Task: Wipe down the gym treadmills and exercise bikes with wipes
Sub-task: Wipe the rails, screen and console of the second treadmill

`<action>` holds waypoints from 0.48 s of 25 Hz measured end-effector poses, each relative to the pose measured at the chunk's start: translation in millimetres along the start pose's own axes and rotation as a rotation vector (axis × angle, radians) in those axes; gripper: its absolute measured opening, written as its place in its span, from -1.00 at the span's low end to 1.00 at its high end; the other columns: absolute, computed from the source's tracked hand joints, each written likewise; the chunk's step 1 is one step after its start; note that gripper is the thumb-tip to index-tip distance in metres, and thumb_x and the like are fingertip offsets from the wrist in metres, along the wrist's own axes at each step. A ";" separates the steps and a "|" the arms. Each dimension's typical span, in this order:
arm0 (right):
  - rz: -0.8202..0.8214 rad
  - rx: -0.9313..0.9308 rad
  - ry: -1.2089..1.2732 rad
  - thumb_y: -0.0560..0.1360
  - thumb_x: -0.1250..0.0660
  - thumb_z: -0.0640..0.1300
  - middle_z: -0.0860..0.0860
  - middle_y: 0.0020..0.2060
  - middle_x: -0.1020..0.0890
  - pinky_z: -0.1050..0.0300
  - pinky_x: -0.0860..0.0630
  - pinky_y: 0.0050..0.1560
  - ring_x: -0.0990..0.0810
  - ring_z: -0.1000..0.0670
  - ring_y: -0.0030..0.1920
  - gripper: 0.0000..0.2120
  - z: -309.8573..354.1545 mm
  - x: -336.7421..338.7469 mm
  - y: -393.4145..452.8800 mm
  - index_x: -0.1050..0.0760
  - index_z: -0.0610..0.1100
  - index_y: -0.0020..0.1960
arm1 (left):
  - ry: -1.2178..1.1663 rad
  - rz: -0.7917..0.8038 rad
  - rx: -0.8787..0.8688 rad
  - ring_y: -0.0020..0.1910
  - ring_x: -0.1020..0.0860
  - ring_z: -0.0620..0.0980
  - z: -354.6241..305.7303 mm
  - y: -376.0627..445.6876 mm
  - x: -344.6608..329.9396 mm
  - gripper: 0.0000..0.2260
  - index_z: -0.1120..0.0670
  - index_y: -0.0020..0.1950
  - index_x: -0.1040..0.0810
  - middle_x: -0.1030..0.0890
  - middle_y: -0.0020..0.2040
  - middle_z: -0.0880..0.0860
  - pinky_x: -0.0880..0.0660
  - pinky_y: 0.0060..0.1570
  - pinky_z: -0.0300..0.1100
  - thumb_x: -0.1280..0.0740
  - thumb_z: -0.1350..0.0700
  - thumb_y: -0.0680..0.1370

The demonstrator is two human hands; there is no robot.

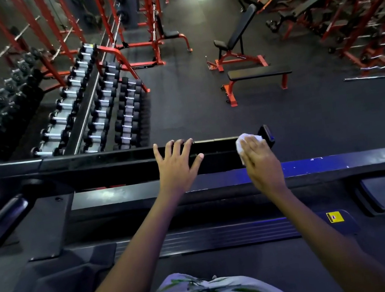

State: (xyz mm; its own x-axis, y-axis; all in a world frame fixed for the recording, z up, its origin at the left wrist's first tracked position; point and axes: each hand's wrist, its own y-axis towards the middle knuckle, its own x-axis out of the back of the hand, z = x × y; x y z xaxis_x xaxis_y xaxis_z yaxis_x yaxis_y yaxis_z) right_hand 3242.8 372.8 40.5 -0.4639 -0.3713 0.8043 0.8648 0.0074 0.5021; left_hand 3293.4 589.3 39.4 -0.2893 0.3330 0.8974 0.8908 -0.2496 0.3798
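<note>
Right hand [259, 158] presses the white wipe [245, 144] flat under straight fingers at the right end of the treadmill's top bar [214, 146], left hand [176, 164] spread on it alongside, bracing — best keep firm pressure, overlapping strokes.

The dark rubber gym floor [206, 108] carries a flat black-padded bench on a red frame [259, 72], an inclined black bench on a red base [238, 39] just behind it, red steel racks [147, 15], and a long rack of black-headed dumbbells [95, 103] to the left.
</note>
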 end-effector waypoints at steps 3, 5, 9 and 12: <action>0.027 -0.276 0.009 0.62 0.06 -0.04 -0.18 0.09 -0.58 -0.16 -0.38 0.28 -0.50 -0.20 0.17 -0.54 14.3 -12.5 31.3 -0.50 -0.29 0.17 | 0.021 0.025 -0.014 0.25 -0.46 0.13 2.4 0.6 1.7 -0.47 0.07 0.31 -0.49 -0.55 0.20 0.06 -0.14 0.31 0.34 -0.03 -0.22 0.55; 0.062 -0.213 -0.016 0.60 0.11 -0.01 -0.18 0.04 -0.58 -0.12 -0.39 0.24 -0.49 -0.21 0.14 -0.49 32.5 -23.4 41.3 -0.51 -0.29 0.13 | 0.025 0.053 -0.033 0.25 -0.46 0.13 2.5 -0.1 3.7 -0.47 0.08 0.32 -0.49 -0.55 0.21 0.07 -0.16 0.31 0.34 -0.04 -0.22 0.54; -0.075 0.092 -0.124 0.55 -0.14 -0.21 -0.18 0.12 -0.60 -0.12 -0.47 0.21 -0.47 -0.12 0.22 -0.69 40.6 -20.9 5.4 -0.52 -0.30 0.19 | 0.020 0.173 -0.118 0.39 -0.35 0.12 17.4 0.7 13.0 -0.39 0.05 0.45 -0.35 -0.44 0.37 0.06 -0.07 0.38 0.27 0.03 -0.24 0.52; -0.123 0.007 -0.211 0.52 -0.19 -0.28 -0.20 -0.01 -0.63 -0.17 -0.51 0.13 -0.52 -0.17 0.07 -0.78 43.3 -24.0 18.4 -0.54 -0.31 0.08 | -0.021 0.239 -0.180 0.51 -0.14 0.05 32.9 2.2 20.6 -0.41 0.03 0.52 -0.19 -0.24 0.51 0.04 0.13 0.45 0.10 0.02 -0.24 0.56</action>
State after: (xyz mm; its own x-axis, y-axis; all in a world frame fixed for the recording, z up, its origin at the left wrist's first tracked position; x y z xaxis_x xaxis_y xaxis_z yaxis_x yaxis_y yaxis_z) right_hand 3261.5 422.0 44.1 -0.5960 -0.1677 0.7852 0.7984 -0.0193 0.6019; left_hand 3301.0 625.5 51.4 -0.0704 0.2636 0.9621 0.8556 -0.4798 0.1941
